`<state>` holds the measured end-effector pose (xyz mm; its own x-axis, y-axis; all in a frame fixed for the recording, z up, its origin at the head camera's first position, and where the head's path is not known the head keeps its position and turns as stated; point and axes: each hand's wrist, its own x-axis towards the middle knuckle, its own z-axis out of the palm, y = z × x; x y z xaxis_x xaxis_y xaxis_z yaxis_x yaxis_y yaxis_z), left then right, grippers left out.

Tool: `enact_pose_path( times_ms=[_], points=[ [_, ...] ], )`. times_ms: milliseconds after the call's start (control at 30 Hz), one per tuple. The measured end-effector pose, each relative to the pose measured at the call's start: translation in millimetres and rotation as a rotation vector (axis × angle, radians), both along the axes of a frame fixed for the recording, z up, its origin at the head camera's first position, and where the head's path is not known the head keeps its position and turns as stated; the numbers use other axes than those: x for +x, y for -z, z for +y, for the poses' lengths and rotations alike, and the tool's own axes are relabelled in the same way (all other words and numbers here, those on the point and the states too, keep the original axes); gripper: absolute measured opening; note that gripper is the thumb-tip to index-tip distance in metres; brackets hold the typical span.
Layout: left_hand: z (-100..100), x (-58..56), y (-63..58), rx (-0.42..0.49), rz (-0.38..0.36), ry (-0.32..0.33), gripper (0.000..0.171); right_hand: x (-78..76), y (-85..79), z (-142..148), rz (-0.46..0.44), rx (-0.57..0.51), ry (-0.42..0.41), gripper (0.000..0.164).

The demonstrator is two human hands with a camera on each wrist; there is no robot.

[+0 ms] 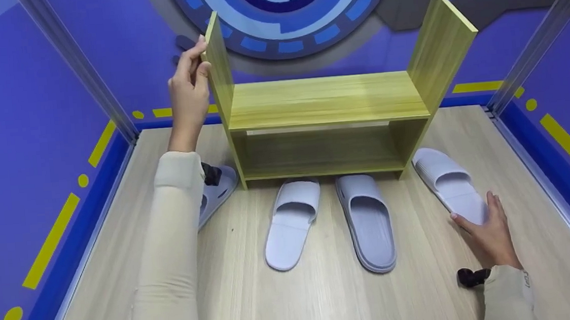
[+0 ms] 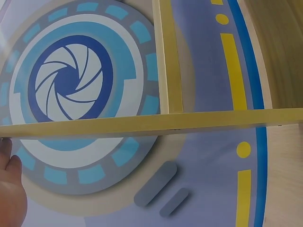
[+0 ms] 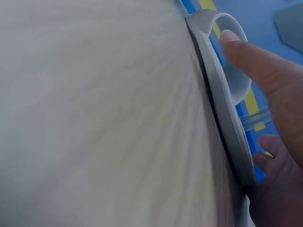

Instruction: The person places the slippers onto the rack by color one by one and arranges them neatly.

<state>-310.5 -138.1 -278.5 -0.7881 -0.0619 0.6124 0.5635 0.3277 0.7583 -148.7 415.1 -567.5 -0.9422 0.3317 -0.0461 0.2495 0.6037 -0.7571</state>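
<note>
A small yellow-green wooden shelf (image 1: 328,98) stands upright in the middle of the head view, its two side panels rising above the upper board. My left hand (image 1: 190,88) is at the left panel's (image 1: 219,66) outer side, fingertips against it near the top. The left wrist view catches only part of that hand, beside the panel's edge. My right hand (image 1: 494,235) is spread around the heel end of the far-right grey slipper (image 1: 458,192), thumb on one side and fingers on the other. Whether it touches the slipper I cannot tell.
Two more grey slippers, one left of centre (image 1: 290,231) and one right of centre (image 1: 374,229), lie before the shelf. Another slipper (image 1: 226,185) at the left is partly hidden by my sleeve. Blue patterned walls (image 1: 48,122) enclose the light wood floor (image 1: 327,304).
</note>
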Motion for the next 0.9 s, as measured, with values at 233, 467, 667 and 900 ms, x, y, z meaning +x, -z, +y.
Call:
enact_pose_path(
  times_ms=[233, 467, 667, 900],
  points=[
    [-5.7, -16.3, 13.8, -0.001, 0.013, 0.000, 0.039, 1.9, 4.2, 1.1, -0.043, -0.024, -0.031, 0.117],
    [-6.6, -18.8, 14.5, -0.005, 0.034, -0.001, 0.039, 0.3, 3.4, 1.5, -0.048, -0.004, -0.044, 0.117],
    [-6.3, -20.6, 17.0, 0.003, 0.037, -0.006, 0.038, -0.6, 4.0, 0.7, -0.070, 0.003, -0.023, 0.114],
    [-6.1, -21.8, 16.9, 0.002, 0.038, -0.018, 0.037, -3.5, 3.5, 0.8, -0.106, 0.021, -0.002, 0.113]
  ],
)
